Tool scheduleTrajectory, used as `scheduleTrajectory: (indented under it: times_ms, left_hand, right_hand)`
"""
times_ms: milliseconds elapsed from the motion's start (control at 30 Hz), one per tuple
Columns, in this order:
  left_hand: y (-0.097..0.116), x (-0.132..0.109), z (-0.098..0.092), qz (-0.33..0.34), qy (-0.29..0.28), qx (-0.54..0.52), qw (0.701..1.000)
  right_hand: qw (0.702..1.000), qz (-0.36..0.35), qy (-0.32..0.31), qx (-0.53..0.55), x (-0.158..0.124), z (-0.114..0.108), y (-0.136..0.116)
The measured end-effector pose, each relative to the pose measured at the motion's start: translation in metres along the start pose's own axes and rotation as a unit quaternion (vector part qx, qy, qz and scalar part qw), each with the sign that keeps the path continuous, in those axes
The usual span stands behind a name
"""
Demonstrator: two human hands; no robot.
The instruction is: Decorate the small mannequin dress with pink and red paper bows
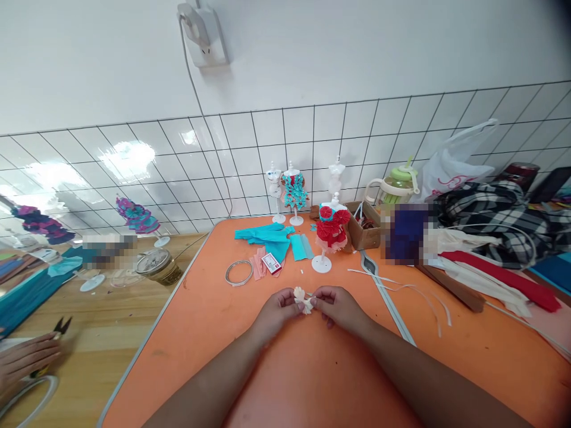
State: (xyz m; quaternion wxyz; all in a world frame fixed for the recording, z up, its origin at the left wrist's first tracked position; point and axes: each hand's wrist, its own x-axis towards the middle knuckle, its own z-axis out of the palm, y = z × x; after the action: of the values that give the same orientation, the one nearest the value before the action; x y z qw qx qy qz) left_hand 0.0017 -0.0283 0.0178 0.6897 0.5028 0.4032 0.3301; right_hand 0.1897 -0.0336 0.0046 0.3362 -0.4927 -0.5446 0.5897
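Note:
Both my hands meet over the middle of the orange table (187, 333). My left hand (274, 312) and my right hand (336, 306) each pinch a small cream-coloured folded paper piece (303, 299) between fingertips, holding it just above the tabletop. Beyond it stands a small white mannequin in a red and teal paper dress (331, 232). Teal paper pieces (272, 238) and a roll of tape (238, 272) lie to the left of that mannequin.
More little mannequins (292, 190) stand by the tiled wall. A cardboard box (366, 229), green-lidded jug (397, 184), plaid cloth (495, 220) and white paper strips (419, 294) fill the right. On the left wooden table, another person's hand (22, 359) rests near scissors (60, 327) and a jar (158, 264).

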Motion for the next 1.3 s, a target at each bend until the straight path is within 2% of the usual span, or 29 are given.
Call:
scheduleTrajectory:
  times_ms: [133,267,367,500,567,700,800,967,1167,1300]
  left_hand:
    - [-0.002,0.001,0.004,0.009,0.022,-0.032,0.999]
    - [-0.002,0.003,0.007,0.008,0.062,0.002,0.998]
    - [0.001,0.003,0.007,0.011,0.059,0.027,0.998]
    - [0.002,0.002,0.004,-0.019,0.043,0.045,0.998]
    - [0.002,0.002,0.002,-0.032,0.054,0.041,0.997]
    - [0.001,0.003,0.001,-0.014,0.062,0.002,0.998]
    - [0.0,0.003,0.001,0.009,0.055,0.003,0.998]
    - [-0.003,0.004,-0.002,-0.004,0.04,-0.015,0.999]
    - [-0.006,0.005,-0.001,-0.004,0.085,0.018,0.996]
    - [-0.007,0.005,0.0,0.007,0.09,0.042,0.995]
  right_hand:
    - [1.0,-0.004,0.008,-0.017,-0.002,0.005,0.0]
    - [0.988,-0.076,0.08,-0.111,-0.003,0.007,-0.002]
    - [0.982,-0.108,0.079,-0.133,-0.001,0.005,-0.002]
    - [0.996,-0.058,0.045,-0.055,0.0,-0.001,0.0]
    - [1.0,-0.02,0.02,0.003,-0.001,-0.002,0.0]
    - [0.996,0.011,-0.03,0.084,-0.002,0.005,0.0]
    - [0.995,0.005,-0.017,0.099,-0.002,0.009,0.0]
    - [0.994,0.017,-0.013,0.111,-0.002,0.005,-0.003]
    - [0.99,0.026,-0.022,0.136,-0.007,0.008,-0.008]
    - [0.991,0.025,0.004,0.13,-0.005,0.011,-0.006]
